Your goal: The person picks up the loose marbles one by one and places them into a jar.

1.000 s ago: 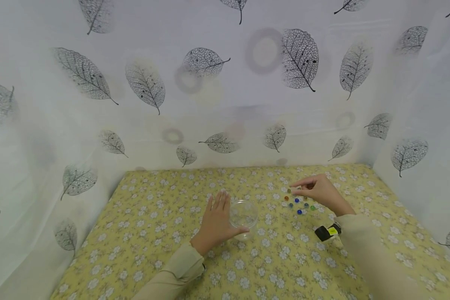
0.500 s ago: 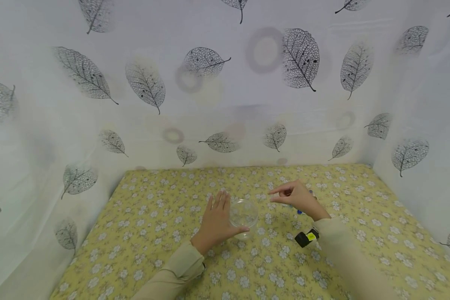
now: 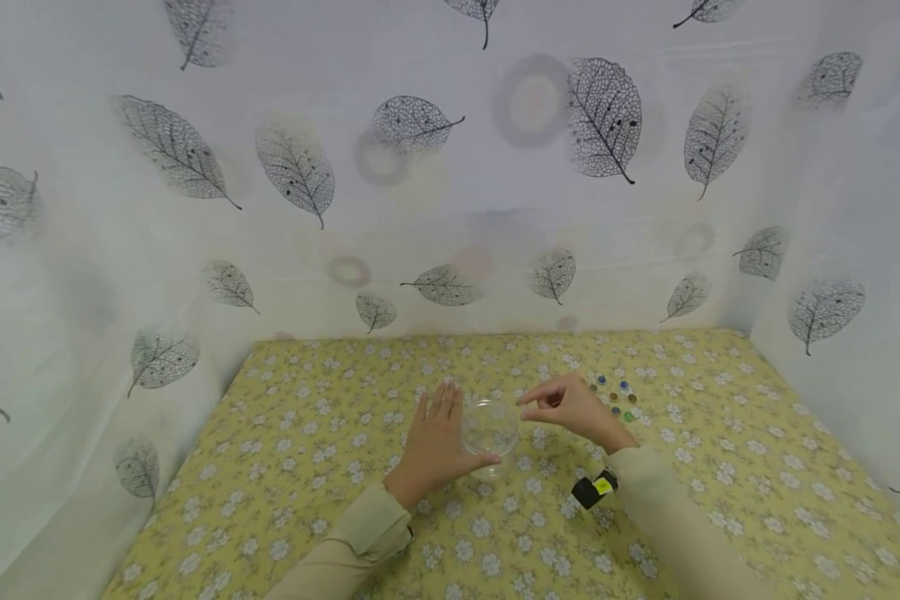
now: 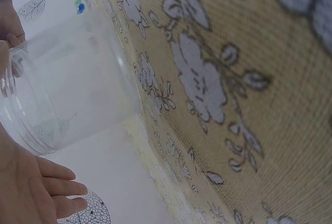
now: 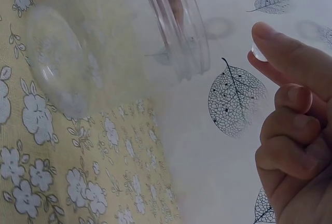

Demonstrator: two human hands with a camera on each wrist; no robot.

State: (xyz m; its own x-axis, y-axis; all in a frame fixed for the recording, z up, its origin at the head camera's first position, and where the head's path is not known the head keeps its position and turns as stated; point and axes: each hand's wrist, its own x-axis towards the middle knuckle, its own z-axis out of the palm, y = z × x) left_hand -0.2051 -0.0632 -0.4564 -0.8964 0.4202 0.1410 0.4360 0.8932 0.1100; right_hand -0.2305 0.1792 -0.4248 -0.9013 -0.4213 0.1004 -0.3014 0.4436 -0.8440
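A clear plastic jar (image 3: 489, 433) stands upright on the floral cloth. My left hand (image 3: 431, 446) lies along its left side with fingers straight and thumb across the near side at the rim; the left wrist view has those fingers (image 4: 59, 187) extended next to the jar (image 4: 78, 79). Just right of the rim is my right hand (image 3: 570, 407), raised above the cloth. Between its thumb and index finger it pinches a small clear, whitish marble (image 5: 258, 54), mostly covered by the fingertips. The other fingers of that hand are curled in.
Several coloured glass marbles, among them a blue one (image 3: 624, 386) and a green one (image 3: 628, 416), lie beyond the right forearm. A yellow floral cloth (image 3: 307, 467) covers the table. A pale leaf-print curtain (image 3: 450, 192) hangs behind and at both sides.
My right hand has moved left from the marbles to beside the jar's rim, carrying the pinched marble. The left hand and the jar have stayed put.
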